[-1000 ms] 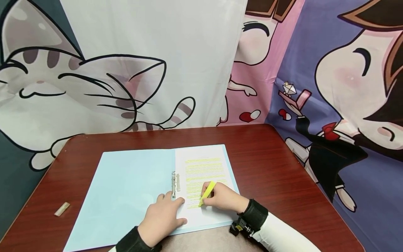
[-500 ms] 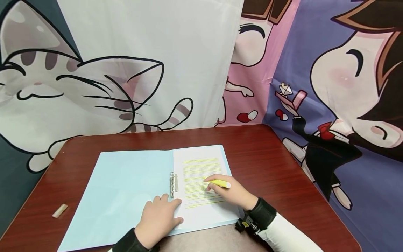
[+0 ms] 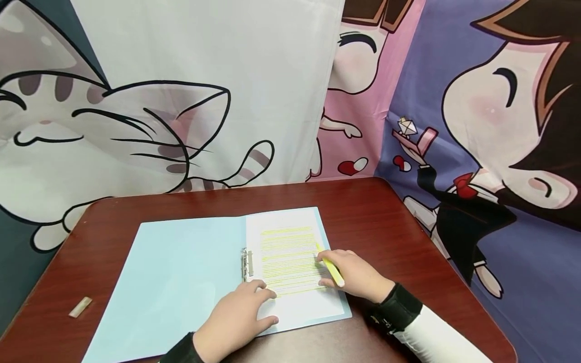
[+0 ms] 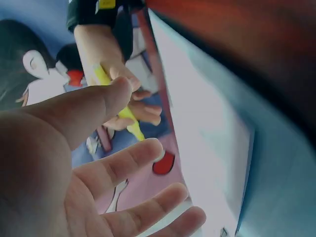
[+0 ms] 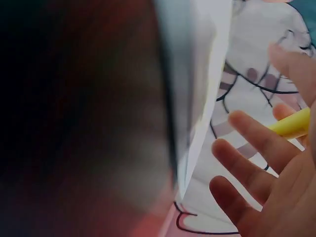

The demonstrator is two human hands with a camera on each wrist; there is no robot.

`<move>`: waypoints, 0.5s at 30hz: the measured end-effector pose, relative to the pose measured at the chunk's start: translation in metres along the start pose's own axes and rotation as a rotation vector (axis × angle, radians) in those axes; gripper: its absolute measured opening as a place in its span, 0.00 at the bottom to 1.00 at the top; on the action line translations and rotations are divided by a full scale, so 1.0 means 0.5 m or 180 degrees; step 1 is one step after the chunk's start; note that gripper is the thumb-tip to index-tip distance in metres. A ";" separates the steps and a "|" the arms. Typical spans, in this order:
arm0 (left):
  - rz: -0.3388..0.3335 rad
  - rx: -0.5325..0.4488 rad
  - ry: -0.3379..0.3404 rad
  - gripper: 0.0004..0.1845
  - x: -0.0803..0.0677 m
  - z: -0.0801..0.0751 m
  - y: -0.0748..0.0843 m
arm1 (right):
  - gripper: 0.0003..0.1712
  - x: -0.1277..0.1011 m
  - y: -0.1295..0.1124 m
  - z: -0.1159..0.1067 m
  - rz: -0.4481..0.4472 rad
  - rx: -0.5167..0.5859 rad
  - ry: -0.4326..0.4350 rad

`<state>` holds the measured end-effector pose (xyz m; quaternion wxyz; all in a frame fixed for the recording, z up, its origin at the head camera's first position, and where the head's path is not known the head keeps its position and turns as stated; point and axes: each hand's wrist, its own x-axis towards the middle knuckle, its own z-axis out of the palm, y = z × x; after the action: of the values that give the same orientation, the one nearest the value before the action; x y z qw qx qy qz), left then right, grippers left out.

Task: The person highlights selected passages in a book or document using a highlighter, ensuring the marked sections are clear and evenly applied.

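An open light-blue folder lies on the dark red table. A white sheet with yellow-marked lines sits on its right half, next to a metal clip. My left hand rests flat on the sheet's lower left corner, fingers spread. My right hand grips a yellow highlighter at the sheet's right edge, tip pointing up-left onto the page. The highlighter also shows in the right wrist view, and the highlighter in the left wrist view.
A small tan eraser-like piece lies near the table's left edge. Cartoon-printed curtains hang close behind and to the right of the table. Bare tabletop lies right of the folder.
My right hand moved the highlighter from the sheet's lower lines to its right edge. My left hand shifted slightly right along the bottom of the page.
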<state>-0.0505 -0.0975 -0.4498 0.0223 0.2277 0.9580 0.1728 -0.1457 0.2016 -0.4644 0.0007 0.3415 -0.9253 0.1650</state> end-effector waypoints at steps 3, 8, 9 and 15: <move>0.0083 -0.0036 -0.0069 0.22 -0.002 0.004 0.008 | 0.36 -0.010 0.009 -0.010 0.0019 -0.0133 -0.0216; 0.0132 0.0085 -0.0174 0.27 0.005 0.013 0.013 | 0.48 -0.023 0.023 -0.023 -0.0048 -0.0274 -0.0552; 0.0138 0.0101 -0.0208 0.28 0.007 0.013 0.013 | 0.50 -0.025 0.025 -0.025 -0.0065 -0.0285 -0.0602; 0.0185 0.0234 -0.0506 0.29 0.025 0.012 0.016 | 0.57 -0.030 0.035 -0.026 -0.0097 -0.0226 -0.0896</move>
<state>-0.0574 -0.0836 -0.4522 0.0849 0.2691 0.9519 0.1195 -0.1469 0.2273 -0.4592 -0.1145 0.3749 -0.9162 0.0826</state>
